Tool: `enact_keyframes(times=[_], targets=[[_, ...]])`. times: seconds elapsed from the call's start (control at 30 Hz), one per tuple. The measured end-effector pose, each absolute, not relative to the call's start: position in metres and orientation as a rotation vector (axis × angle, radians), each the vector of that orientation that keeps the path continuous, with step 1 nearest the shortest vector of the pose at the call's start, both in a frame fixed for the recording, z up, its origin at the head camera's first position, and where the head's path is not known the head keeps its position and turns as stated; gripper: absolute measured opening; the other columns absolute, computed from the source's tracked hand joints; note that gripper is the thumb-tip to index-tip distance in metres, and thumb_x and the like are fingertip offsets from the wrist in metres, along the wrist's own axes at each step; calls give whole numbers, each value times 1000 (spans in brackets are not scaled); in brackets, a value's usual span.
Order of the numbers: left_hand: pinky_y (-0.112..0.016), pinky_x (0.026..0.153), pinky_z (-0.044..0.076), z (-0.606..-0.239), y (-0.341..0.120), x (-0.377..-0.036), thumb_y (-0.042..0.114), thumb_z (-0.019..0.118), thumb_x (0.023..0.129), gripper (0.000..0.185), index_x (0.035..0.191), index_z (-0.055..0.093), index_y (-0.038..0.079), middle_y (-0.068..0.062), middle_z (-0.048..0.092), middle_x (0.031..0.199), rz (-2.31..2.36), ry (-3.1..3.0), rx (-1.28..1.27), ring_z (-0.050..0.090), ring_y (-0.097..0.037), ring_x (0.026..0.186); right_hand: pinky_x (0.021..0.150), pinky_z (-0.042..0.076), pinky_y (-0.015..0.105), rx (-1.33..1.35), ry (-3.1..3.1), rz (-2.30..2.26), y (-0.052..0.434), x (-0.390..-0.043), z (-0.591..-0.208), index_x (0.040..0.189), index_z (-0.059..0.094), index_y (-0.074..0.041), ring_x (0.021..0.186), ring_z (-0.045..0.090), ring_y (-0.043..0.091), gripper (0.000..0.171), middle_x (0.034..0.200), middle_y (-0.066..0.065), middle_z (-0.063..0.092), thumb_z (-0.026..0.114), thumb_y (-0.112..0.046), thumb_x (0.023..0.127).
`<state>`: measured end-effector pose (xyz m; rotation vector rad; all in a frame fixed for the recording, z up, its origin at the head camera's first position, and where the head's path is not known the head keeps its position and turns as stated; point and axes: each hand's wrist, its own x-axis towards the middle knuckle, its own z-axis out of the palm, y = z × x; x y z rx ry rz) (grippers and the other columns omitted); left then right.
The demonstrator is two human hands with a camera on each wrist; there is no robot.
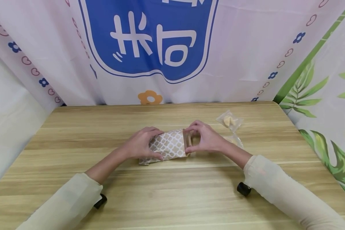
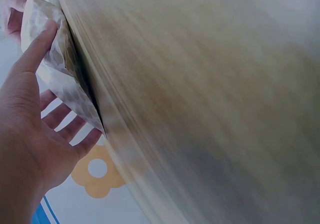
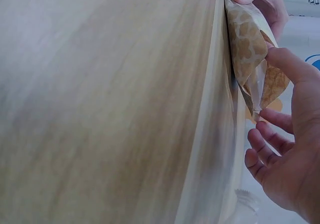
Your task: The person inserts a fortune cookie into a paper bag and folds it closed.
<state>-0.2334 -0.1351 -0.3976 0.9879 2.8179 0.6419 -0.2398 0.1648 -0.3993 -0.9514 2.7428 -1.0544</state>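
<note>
A paper bag (image 1: 169,144) with a tan and white lattice print lies on its side on the wooden table (image 1: 172,195), its mouth facing right. Around its left end, my left hand (image 1: 142,143) holds it, thumb on the near side and fingers on the far side. My right hand (image 1: 207,139) grips the mouth between thumb and forefinger, one at each side. In the right wrist view the bag's mouth (image 3: 272,86) stands parted and shows plain brown paper inside. A pale strip shows in it; I cannot tell what it is.
A fortune cookie (image 1: 229,121) in clear wrapping lies at the back right. Another clear-wrapped piece (image 1: 235,140) is partly hidden behind my right wrist. A printed cloth (image 1: 233,64) hangs along the table's back edge.
</note>
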Motion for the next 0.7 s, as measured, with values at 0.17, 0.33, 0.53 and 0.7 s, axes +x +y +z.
enact_keyframes(times=[0.17, 0.33, 0.53, 0.7], targets=[[-53, 113, 45, -397, -136, -233, 57, 92, 69, 100, 144, 58, 1, -17, 59, 142, 647, 2819, 1000, 55, -36, 132, 91, 55, 46, -879, 2734, -1039, 166, -240, -398, 127, 68, 0, 104, 59, 28, 75, 124, 13, 59, 96, -38, 70], [-54, 113, 45, -397, -136, -233, 58, 92, 70, 99, 144, 57, 1, -17, 59, 143, 645, 2814, 992, 55, -37, 133, 94, 55, 48, -884, 2704, -1044, 167, -240, -395, 126, 68, 1, 109, 59, 31, 72, 128, 14, 60, 95, -37, 71], [-53, 113, 45, -397, -137, -233, 58, 92, 70, 100, 144, 57, 1, -17, 59, 143, 643, 2813, 993, 55, -37, 133, 102, 51, 54, -905, 2699, -1054, 165, -241, -398, 127, 70, 1, 121, 57, 36, 68, 133, 17, 58, 94, -33, 73], [-53, 114, 44, -397, -136, -233, 57, 92, 69, 100, 144, 57, 1, -17, 59, 143, 639, 2813, 988, 55, -37, 133, 104, 51, 53, -906, 2676, -1080, 163, -242, -400, 128, 70, 2, 123, 57, 38, 65, 136, 19, 57, 94, -27, 75]])
